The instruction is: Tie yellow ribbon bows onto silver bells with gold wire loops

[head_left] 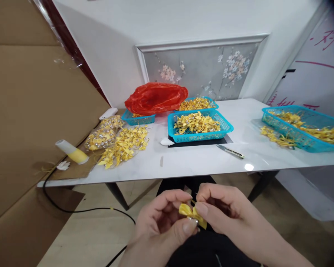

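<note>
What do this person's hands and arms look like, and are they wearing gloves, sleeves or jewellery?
Both are bare: the left hand and the right hand have no gloves, and no rings or watch show. The nails are short and look unpainted. The forearms that come into view carry no sleeves. No markings or bandages are visible on either one.

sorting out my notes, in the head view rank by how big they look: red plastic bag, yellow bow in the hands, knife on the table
1. red plastic bag
2. knife, yellow bow: look alike; the bow is nearer the camera, so unsure.
</note>
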Available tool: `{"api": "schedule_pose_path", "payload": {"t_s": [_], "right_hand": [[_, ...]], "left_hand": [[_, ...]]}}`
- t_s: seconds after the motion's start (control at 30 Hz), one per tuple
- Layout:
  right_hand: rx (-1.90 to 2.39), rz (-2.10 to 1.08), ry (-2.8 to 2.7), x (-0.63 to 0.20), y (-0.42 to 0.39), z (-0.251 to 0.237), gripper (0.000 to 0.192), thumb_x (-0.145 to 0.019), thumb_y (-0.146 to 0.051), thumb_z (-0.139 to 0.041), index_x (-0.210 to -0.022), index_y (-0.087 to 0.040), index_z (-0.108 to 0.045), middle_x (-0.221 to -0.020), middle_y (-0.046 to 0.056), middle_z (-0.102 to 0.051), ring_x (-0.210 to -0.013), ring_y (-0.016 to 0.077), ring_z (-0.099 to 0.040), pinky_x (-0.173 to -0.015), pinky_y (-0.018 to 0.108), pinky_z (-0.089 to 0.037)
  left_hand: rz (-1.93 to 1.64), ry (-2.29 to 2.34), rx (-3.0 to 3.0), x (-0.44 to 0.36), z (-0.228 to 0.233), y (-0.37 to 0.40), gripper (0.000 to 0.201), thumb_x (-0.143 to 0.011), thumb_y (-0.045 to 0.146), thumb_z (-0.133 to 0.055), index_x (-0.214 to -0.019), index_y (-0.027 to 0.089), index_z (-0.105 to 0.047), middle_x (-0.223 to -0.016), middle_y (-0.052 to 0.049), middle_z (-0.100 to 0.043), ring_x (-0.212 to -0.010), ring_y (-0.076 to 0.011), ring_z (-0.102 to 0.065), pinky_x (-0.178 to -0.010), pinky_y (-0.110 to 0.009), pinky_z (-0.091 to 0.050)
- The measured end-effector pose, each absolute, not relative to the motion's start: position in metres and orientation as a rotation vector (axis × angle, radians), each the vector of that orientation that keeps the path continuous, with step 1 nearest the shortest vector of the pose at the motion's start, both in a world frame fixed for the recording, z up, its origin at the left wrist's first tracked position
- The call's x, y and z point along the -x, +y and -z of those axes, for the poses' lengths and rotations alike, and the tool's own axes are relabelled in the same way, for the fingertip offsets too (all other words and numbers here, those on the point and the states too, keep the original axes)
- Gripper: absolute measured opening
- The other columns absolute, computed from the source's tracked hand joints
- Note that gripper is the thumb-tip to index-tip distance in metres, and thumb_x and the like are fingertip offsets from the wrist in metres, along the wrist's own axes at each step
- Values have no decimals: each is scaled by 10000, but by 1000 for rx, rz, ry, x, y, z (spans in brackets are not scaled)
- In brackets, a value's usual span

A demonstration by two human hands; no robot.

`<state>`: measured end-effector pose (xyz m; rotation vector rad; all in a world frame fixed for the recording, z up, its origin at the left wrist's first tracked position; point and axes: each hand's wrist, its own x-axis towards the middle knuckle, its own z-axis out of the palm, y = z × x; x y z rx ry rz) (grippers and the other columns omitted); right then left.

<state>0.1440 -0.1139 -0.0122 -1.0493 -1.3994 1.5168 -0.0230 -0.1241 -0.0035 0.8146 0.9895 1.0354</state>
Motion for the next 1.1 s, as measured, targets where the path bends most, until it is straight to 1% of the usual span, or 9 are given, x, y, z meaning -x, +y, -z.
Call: {"api": "schedule_pose_path", "payload": {"t_s": [0.1, 0.2, 0.27, 0.37, 0.43, 0.67, 0.9, 1.0, 1.1], "right_hand": [[973, -1611, -1264, -138, -115, 18, 353, -878, -456, -645, -699, -179, -519, -558, -84, -338, -483, 58, -233, -426, 205, -177], [917, -1647, -1120, -133, -117, 24, 415, -857, -539, -648, -705, -179, -507, -553, -93, -311, -470, 49, -202, -413, 201, -158], [926, -1625, -1092, -132, -117, 27, 421, -860, -542, -649, -708, -174, -513, -557, -89, -327, -472, 46, -213, -415, 200, -158], [945, -1598, -1078, -135, -117, 32, 398, -883, -517, -637, -726, -170, -521, -578, -76, -366, -486, 48, -240, -425, 203, -163], [943, -1619, -1052, -139, -116, 34, 389, -883, -515, -641, -740, -173, -522, -573, -80, -357, -486, 50, -236, -430, 208, -159], [981, -1633, -1068, -139, -116, 39, 386, -885, -509, -645, -738, -166, -546, -556, -92, -308, -478, 46, -198, -427, 216, -136], [1033, -1658, -1075, -137, -113, 41, 424, -867, -548, -642, -720, -163, -541, -544, -88, -328, -476, 49, -221, -428, 214, -159], [1043, -1683, -1070, -136, -110, 47, 416, -873, -549, -634, -740, -168, -535, -558, -86, -353, -477, 48, -235, -426, 205, -164], [1025, -1706, -1072, -135, -108, 52, 388, -894, -528, -619, -770, -170, -540, -563, -87, -372, -470, 44, -228, -423, 201, -162]], "left_hand": [[-1058, 982, -773, 20, 4, -121, 262, -571, 244, -929, -775, 213, -766, -700, 34, -699, -659, -78, -589, -628, -147, -463], [-1101, 987, -760, 20, 7, -120, 260, -558, 211, -934, -758, 218, -769, -690, 46, -686, -655, -70, -576, -622, -138, -454], [-1091, 980, -771, 21, 8, -119, 302, -571, 257, -932, -834, 235, -785, -735, 26, -719, -701, -90, -604, -662, -157, -476], [-1059, 930, -803, 24, 8, -120, 431, -621, 353, -900, -1020, 259, -770, -866, -25, -765, -845, -165, -662, -749, -234, -529], [-1057, 932, -810, 25, 7, -121, 415, -679, 379, -859, -1065, 267, -755, -912, -42, -770, -898, -204, -679, -751, -276, -562], [-1049, 1060, -756, 23, 11, -120, 237, -762, 388, -791, -935, 226, -777, -797, -15, -749, -710, -147, -660, -646, -245, -599], [-982, 1024, -850, 30, 24, -116, 280, -684, 288, -868, -946, 243, -776, -779, 5, -765, -707, -118, -684, -699, -199, -570], [-994, 1052, -851, 31, 24, -116, 273, -701, 349, -849, -947, 255, -780, -771, 12, -763, -691, -120, -692, -682, -196, -576], [-1019, 1115, -834, 31, 22, -116, 290, -736, 458, -791, -938, 251, -789, -800, -6, -778, -676, -147, -712, -670, -232, -605]]}}
